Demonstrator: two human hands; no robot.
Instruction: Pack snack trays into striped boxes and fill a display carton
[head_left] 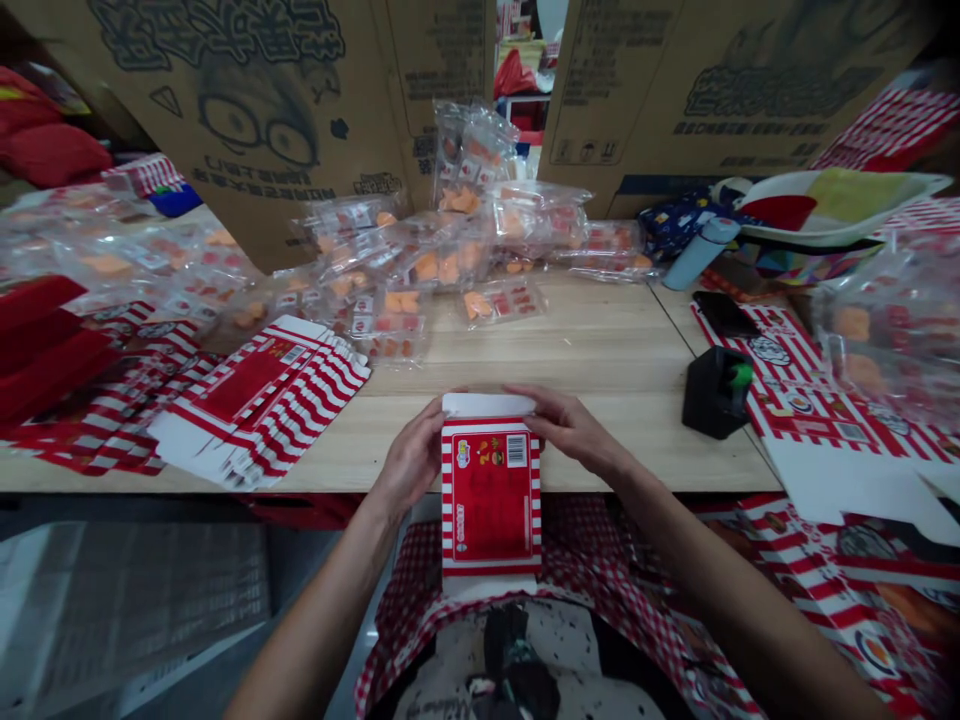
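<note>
A red-and-white striped carton (491, 500) with a barcode and a red panel is between my hands at the table's front edge, partly over my lap. Its white end flap (487, 405) points away from me, and another white flap shows at the near end. My left hand (412, 455) grips the carton's left side near the top. My right hand (566, 425) holds the upper right corner, fingers curled behind the flap. The fingertips of both hands are partly hidden by the carton.
Flat striped cartons (285, 390) lie fanned at left. Clear bags of orange and red pieces (450, 255) pile at the back before big cardboard boxes (285, 130). At right are a black tape dispenser (718, 393), a phone (726, 314), a pale blue bottle (701, 253) and a white basin (832, 230).
</note>
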